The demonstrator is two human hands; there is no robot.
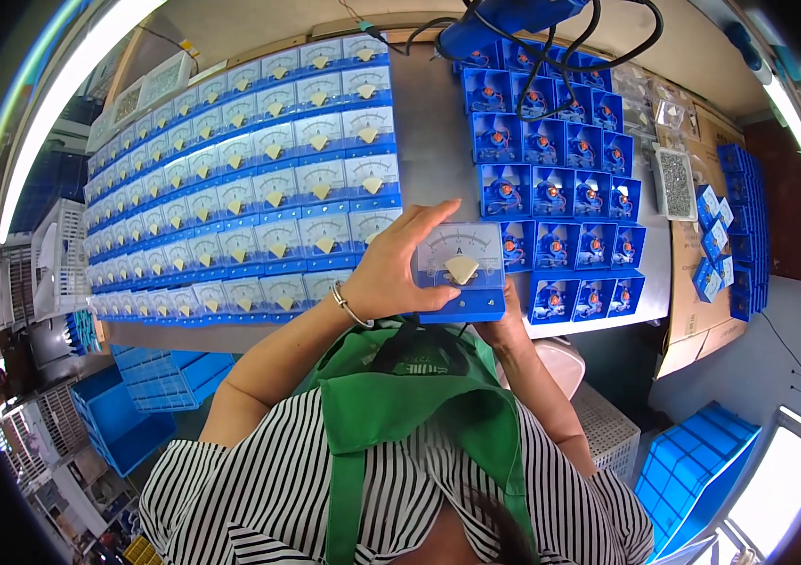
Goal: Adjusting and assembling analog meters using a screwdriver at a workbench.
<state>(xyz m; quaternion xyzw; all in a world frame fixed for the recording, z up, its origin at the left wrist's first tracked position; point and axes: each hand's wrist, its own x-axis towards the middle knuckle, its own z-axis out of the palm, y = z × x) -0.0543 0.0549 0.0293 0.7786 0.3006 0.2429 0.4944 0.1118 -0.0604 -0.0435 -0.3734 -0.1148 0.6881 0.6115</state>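
An ammeter (461,252) with a blue base, a white dial and a cream pointer cover is held up in front of my green apron. My left hand (387,275) grips its left side, thumb along the lower edge and fingers spread up behind it. At its lower right corner, my right hand (508,318) supports it from beneath, with most fingers hidden by the meter. Rows of similar finished-looking meters (273,151) fill the table's left side, close to my left hand. Right of the held meter stand open blue housings (551,192) with orange-and-metal parts inside.
A blue tool (504,24) with black cables hangs over the table's far edge. To the right are a tray of small metal parts (675,184), blue-and-white pieces (713,240) on cardboard and stacked blue housings (744,217). Blue crates (697,476) stand below on both sides.
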